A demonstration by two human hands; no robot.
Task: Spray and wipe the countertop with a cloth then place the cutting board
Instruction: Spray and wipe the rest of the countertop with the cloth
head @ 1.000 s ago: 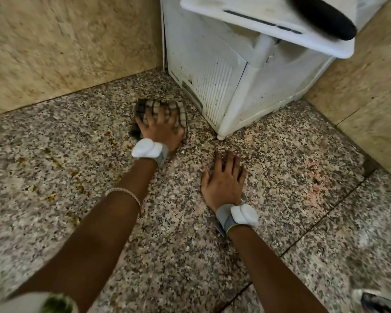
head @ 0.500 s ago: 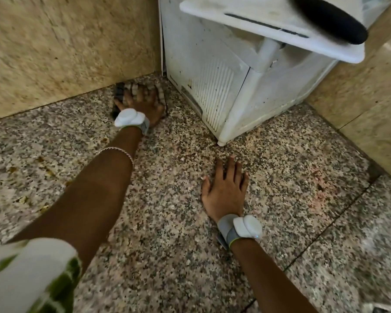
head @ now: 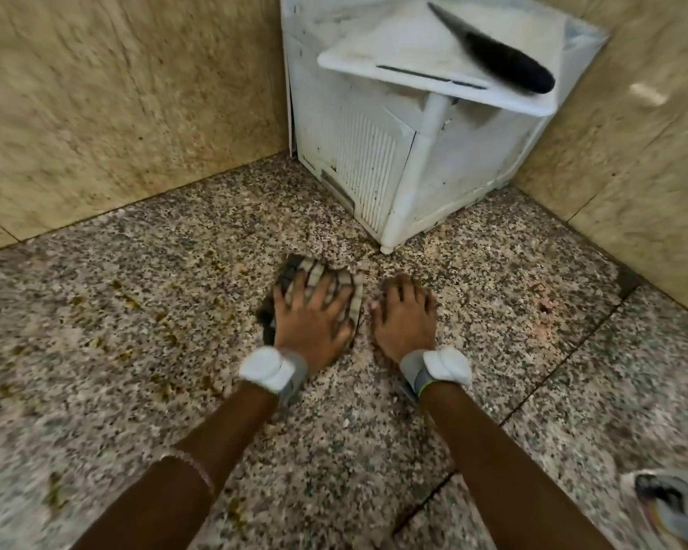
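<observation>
The white plastic rack (head: pixel 374 164) is standing in the corner where the beige tiled walls (head: pixel 116 113) are meeting, and everything else is lying in front of it or on it. The white cutting board (head: pixel 410 45) is resting on top of the rack, overhanging its front corner, with a black-handled knife (head: pixel 505 69) lying slantwise across it.

Just in front of the rack's foot, the left hand (head: pixel 312 327) is pressing flat on the checkered cloth (head: pixel 314 273), fingers spread and straight, and the cloth is lying bunched under the palm against the speckled granite countertop (head: pixel 493 311). The right hand (head: pixel 404 323) is lying flat on the bare stone just beside the cloth, on the side nearer the rack's foot. Its fingers are straight and close together and are holding nothing, and its fingertips are blurring.

Both wrists are wearing grey bands with white pods, left (head: pixel 269 369) and right (head: pixel 441 367). A thin bracelet (head: pixel 191 466) is sitting on the left forearm.

Well to the left of the rack, brownish stains (head: pixel 126 298) are dotting the countertop. Far in front of the rack, at the lower right edge, a printed packet (head: pixel 672 506) is showing partly, too blurred to read.
</observation>
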